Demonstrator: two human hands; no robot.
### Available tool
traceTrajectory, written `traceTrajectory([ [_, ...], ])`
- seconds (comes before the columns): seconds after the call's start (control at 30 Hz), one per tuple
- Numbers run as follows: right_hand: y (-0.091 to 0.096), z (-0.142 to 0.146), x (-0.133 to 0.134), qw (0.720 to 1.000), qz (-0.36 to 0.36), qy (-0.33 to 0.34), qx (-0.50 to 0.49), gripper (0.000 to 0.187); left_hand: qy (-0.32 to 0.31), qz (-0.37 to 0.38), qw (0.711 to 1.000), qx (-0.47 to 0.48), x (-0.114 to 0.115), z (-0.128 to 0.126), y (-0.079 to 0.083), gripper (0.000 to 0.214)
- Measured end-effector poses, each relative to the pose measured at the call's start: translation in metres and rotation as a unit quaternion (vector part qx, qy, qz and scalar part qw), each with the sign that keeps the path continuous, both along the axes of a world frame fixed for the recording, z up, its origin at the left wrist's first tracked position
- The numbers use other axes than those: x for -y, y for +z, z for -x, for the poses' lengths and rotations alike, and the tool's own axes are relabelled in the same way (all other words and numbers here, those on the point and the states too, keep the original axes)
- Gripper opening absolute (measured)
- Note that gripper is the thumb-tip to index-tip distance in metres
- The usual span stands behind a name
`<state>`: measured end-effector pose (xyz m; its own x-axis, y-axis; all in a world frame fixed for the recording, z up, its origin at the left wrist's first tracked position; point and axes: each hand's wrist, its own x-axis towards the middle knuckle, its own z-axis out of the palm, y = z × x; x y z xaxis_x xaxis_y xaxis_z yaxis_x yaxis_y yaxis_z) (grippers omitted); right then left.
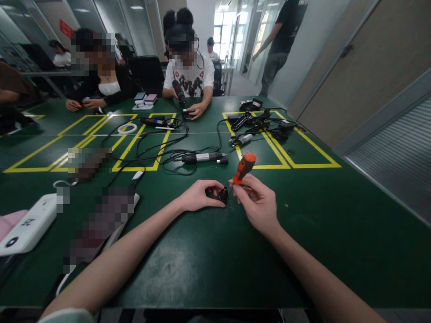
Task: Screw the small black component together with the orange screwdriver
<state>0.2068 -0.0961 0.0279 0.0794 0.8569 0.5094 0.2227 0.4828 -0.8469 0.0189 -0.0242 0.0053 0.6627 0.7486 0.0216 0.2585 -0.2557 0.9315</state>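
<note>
My left hand is closed around a small dark part at the middle of the green table, thumb below and fingers above it. Just to its right, my right hand grips a screwdriver with an orange and dark handle. The handle leans up and to the right. Its thin shaft points down beside the dark part; whether the tip touches it I cannot tell. Beyond my hands lies an electric screwdriver with a black and silver body, its cable looped to the left.
A white power bank and blurred-out devices lie at the left. Tangled black cables and adapters sit at the back right, and a white tape ring at the back left. Across the green table, a person in a white shirt handles a power tool.
</note>
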Motion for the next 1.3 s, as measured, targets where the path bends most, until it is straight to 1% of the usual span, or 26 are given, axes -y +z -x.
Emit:
traceTrajectory([
  [0.13,-0.003,0.0,-0.001,1.0,0.011,-0.002,-0.008,0.008,-0.004,-0.004,1.0,-0.001,0.0,0.0,0.001,0.043],
  [0.27,-0.006,-0.001,-0.003,0.998,0.035,-0.029,-0.039,0.018,-0.003,-0.009,1.0,-0.006,-0.001,0.0,0.001,0.042],
  [0.33,-0.005,-0.002,-0.003,0.998,0.036,-0.033,-0.027,0.017,-0.002,-0.011,1.0,-0.008,-0.001,0.0,0.001,0.042],
  [0.43,-0.002,-0.001,-0.003,1.0,0.017,-0.01,-0.004,0.01,-0.004,-0.01,1.0,-0.005,-0.001,0.0,0.0,0.041],
  [0.53,-0.001,0.0,-0.002,1.0,0.015,0.015,-0.005,0.01,-0.002,-0.006,1.0,0.002,-0.001,-0.001,-0.001,0.042],
  [0.6,-0.003,0.001,-0.002,0.999,0.026,0.014,-0.02,0.011,0.0,-0.005,1.0,0.001,0.0,-0.001,-0.001,0.044],
  [0.73,-0.008,0.001,-0.003,0.998,0.036,-0.016,-0.043,0.017,0.0,-0.004,1.0,-0.007,0.0,0.0,0.0,0.044],
  [0.83,-0.008,0.001,-0.003,0.998,0.036,-0.022,-0.045,0.016,0.0,-0.005,1.0,-0.009,0.0,0.0,0.0,0.044],
  [1.0,-0.003,0.001,-0.002,1.0,0.016,0.006,-0.024,0.009,0.0,-0.004,1.0,-0.001,0.0,-0.001,0.0,0.043],
  [1.1,-0.005,0.001,-0.003,0.999,0.016,0.023,-0.043,0.007,-0.002,0.001,1.0,0.002,0.0,-0.001,0.0,0.043],
  [1.13,-0.007,0.001,-0.003,0.998,0.017,0.02,-0.053,0.007,-0.002,0.002,1.0,0.002,0.0,-0.001,0.0,0.043],
  [1.23,-0.013,0.001,-0.005,0.997,0.025,-0.006,-0.078,0.014,0.0,0.001,1.0,-0.002,0.0,-0.001,0.0,0.044],
  [1.3,-0.014,0.001,-0.005,0.996,0.033,-0.013,-0.084,0.015,0.001,-0.001,1.0,-0.004,0.0,-0.001,0.0,0.044],
])
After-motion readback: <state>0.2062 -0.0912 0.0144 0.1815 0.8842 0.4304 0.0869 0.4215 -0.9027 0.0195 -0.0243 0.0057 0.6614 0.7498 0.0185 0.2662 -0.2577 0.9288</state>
